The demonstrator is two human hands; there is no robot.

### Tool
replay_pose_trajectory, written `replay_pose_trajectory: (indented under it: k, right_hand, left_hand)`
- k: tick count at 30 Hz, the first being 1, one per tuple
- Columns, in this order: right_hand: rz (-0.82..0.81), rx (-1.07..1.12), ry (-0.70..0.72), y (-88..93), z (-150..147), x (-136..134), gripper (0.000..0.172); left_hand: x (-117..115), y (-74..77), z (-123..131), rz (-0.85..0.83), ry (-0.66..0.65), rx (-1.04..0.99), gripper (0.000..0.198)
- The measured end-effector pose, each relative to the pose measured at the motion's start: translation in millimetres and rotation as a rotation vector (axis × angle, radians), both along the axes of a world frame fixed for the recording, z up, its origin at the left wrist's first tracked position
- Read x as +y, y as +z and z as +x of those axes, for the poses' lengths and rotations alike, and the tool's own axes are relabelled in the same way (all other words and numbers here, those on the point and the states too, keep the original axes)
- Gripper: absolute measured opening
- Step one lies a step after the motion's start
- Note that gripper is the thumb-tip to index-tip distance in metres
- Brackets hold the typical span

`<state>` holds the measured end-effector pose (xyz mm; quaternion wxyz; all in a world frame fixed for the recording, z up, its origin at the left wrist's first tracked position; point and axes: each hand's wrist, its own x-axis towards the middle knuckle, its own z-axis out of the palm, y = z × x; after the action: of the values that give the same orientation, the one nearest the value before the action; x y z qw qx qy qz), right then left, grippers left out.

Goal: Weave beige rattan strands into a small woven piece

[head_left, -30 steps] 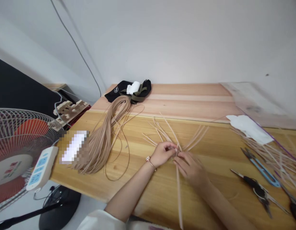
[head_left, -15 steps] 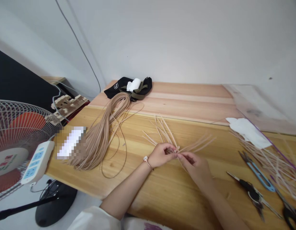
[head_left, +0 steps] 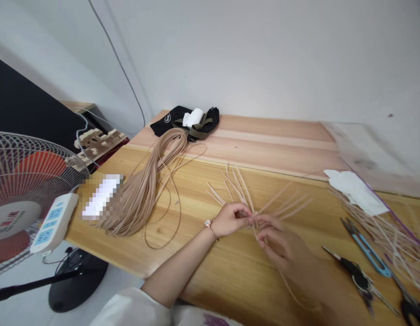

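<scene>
My left hand (head_left: 231, 220) pinches the crossing point of several thin tan weaving strands (head_left: 245, 184), which fan out away from me and to the right over the table. Close against it, my right hand (head_left: 277, 239) is closed at the same crossing, thumb and fingers together, slightly blurred. A single loose strand (head_left: 288, 288) runs down from beneath the right hand toward the table's front. The fingers cover the middle of the woven part. To the left lies a long looped bundle of tan strands (head_left: 142, 194).
At right lie blue-handled snips (head_left: 368, 249), black-handled pliers (head_left: 357, 274), scissors (head_left: 412, 303), cut strands (head_left: 389, 235) and white tissue (head_left: 357, 190). A black bag (head_left: 174, 121) sits behind the bundle. A power strip (head_left: 55, 222) and fan (head_left: 22, 199) are at left.
My right hand has shifted slightly down and right, and a strand now trails below it. The left hand keeps its pinch. The view has moved slightly.
</scene>
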<state>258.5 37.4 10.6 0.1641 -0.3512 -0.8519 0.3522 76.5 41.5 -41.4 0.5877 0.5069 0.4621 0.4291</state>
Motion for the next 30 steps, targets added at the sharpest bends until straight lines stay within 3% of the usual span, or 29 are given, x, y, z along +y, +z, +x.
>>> replay_pose_trajectory:
  k: [4, 9, 11, 16, 21, 24, 27, 30]
  right_hand:
    - [-0.194, 0.128, 0.103, -5.6, 8, 8, 0.014]
    - [-0.588, 0.351, -0.317, -33.8, 5, 19, 0.030]
    - [-0.677, 0.364, -0.391, -39.2, 1, 25, 0.034]
    - [-0.618, 0.329, -0.404, -30.1, -6, 30, 0.040]
    - [-0.465, 0.282, -0.301, -31.6, -6, 31, 0.027]
    - [-0.449, 0.316, -0.344, -39.8, -7, 31, 0.027]
    - [-0.425, 0.333, -0.369, -42.7, -9, 28, 0.029]
    - [-0.428, 0.313, -0.379, -41.7, -9, 23, 0.031]
  left_hand:
    - [1, -2.4, 0, 0.001, -0.040, -0.060, 0.023]
    - [0, -3.5, 2, 0.007, -0.019, -0.054, 0.030]
    - [0, -3.5, 3, 0.011, -0.019, -0.051, 0.033]
    - [-1, -5.3, 2, 0.037, -0.008, 0.015, 0.030]
    - [3, -7.0, -1, 0.065, -0.071, 0.084, 0.017]
    - [2, 4.2, 0, 0.202, -0.097, 0.328, 0.013]
    - [-10, 29.6, -9, 0.473, -0.088, 0.774, 0.019]
    - [-41, 53.7, -45, 0.519, 0.087, 1.054, 0.026]
